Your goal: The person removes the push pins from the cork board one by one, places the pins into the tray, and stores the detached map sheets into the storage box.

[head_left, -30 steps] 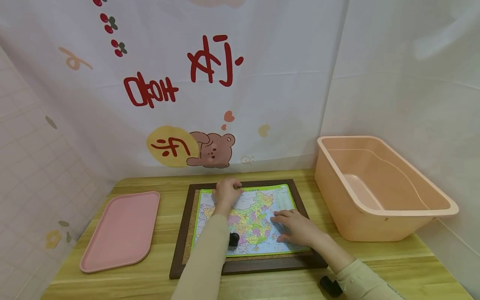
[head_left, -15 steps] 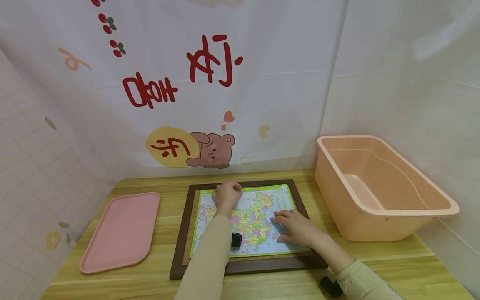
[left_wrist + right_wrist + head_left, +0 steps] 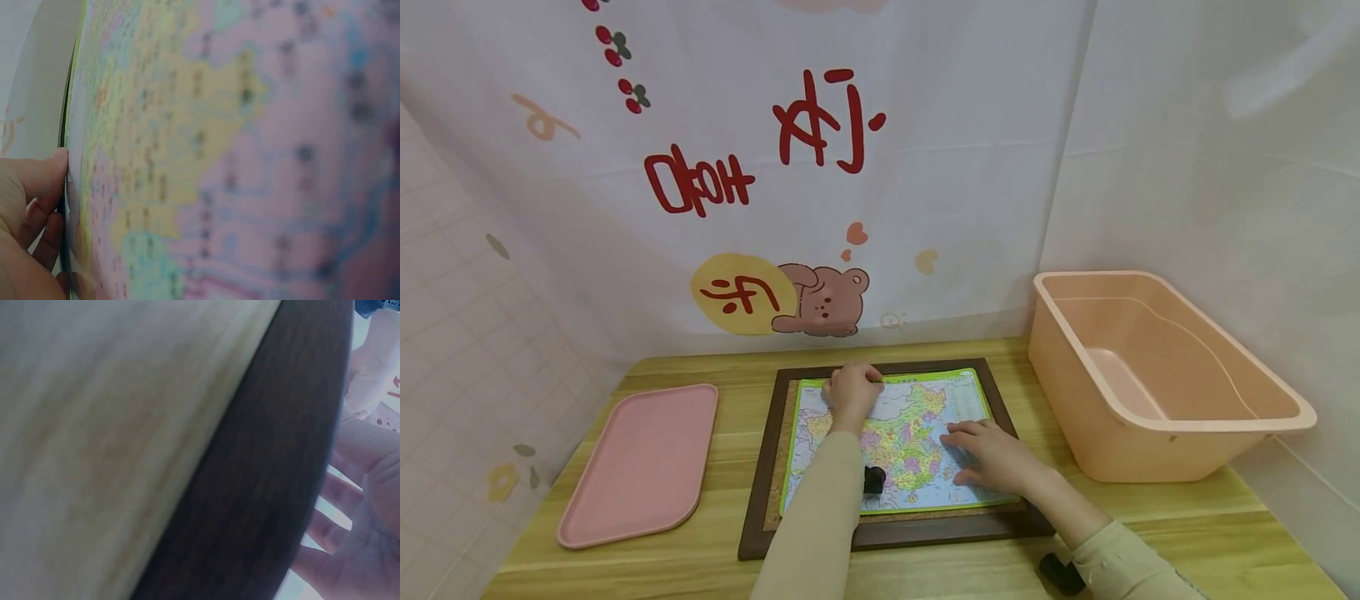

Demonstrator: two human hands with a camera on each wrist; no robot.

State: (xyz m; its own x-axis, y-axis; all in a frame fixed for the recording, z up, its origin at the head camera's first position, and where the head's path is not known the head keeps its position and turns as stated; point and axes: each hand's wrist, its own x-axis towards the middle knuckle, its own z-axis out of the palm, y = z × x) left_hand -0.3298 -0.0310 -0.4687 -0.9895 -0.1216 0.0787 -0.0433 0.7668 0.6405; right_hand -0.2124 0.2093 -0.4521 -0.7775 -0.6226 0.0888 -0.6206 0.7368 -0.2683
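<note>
A colourful map of China point(image 3: 898, 454) with a green border lies on a cork board point(image 3: 781, 454) that has a dark wooden frame point(image 3: 951, 531). My left hand point(image 3: 853, 392) is at the map's top edge, fingers bent. In the left wrist view its thumb point(image 3: 47, 172) reaches that edge, the other fingers curled below. I cannot tell whether a small thing sits between thumb and fingers. My right hand point(image 3: 996, 454) rests on the map's right part with fingers spread. In the right wrist view the board's frame point(image 3: 250, 456) partly hides those fingers point(image 3: 340, 494).
A pink tray point(image 3: 643, 462) lies on the wooden table point(image 3: 730, 517) to the left. At the right stands a deep peach-coloured tub point(image 3: 1120, 450). A white printed curtain point(image 3: 962, 167) hangs behind the table. Black wrist cameras point(image 3: 874, 480) show by both forearms.
Since a second ago my left forearm has shifted slightly right, and the left thumb and fingers have drawn closer together at the map's top edge. The right hand stays put.
</note>
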